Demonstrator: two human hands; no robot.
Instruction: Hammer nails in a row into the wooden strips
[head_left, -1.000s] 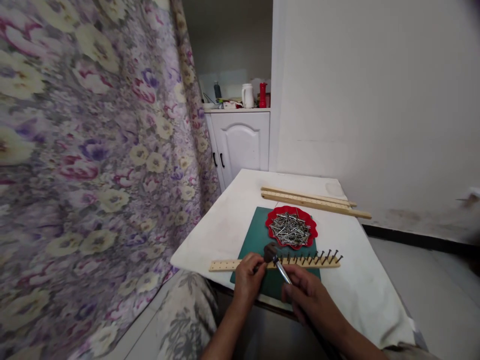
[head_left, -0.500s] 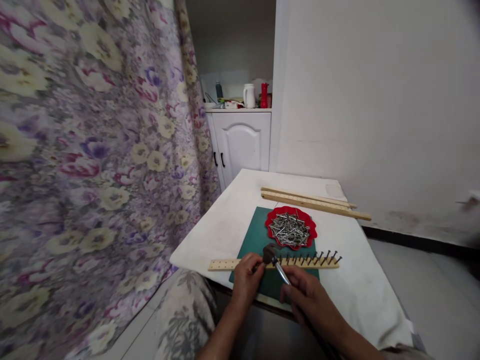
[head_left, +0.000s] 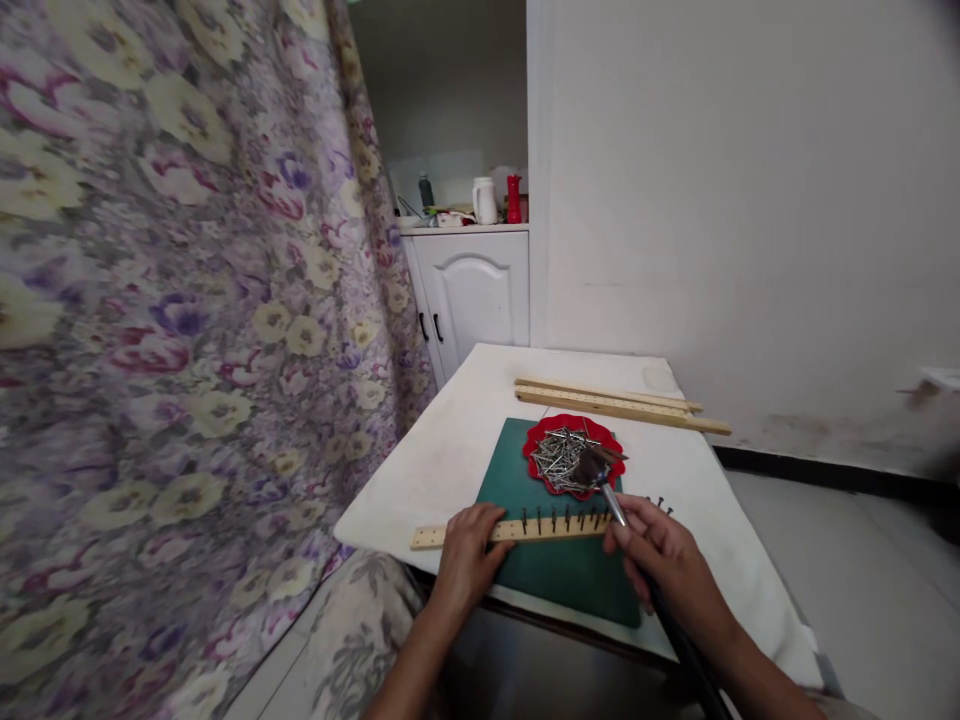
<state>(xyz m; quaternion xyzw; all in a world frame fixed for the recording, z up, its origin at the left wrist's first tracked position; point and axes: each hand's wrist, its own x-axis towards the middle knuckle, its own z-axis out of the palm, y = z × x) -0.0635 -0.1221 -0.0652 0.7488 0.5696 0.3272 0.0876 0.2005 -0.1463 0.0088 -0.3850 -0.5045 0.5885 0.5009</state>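
Observation:
My left hand (head_left: 469, 560) grips the wooden strip (head_left: 430, 538) near its left part, thumb on the near edge and fingers over the far side. Several nails (head_left: 568, 518) stand upright in a row along the strip, to the right of this hand. Small holes mark its bare left end. My right hand (head_left: 667, 550) is closed around the handle of a claw hammer (head_left: 613, 507). The hammer's head is raised and overlaps the view of the red scalloped dish (head_left: 529, 470) full of loose nails (head_left: 559, 455). The right hand hides the strip's right end.
A green mat (head_left: 570, 585) lies under the strip and dish on the white-covered table (head_left: 442, 450). More wooden strips (head_left: 622, 405) lie at the back right. A floral curtain (head_left: 225, 350) hangs left; a white wall (head_left: 712, 200) stands behind on the right.
The hammer and my right hand have moved up and to the right, away from the strip. My left hand has shifted left and now holds the strip flatter. The view has tilted slightly.

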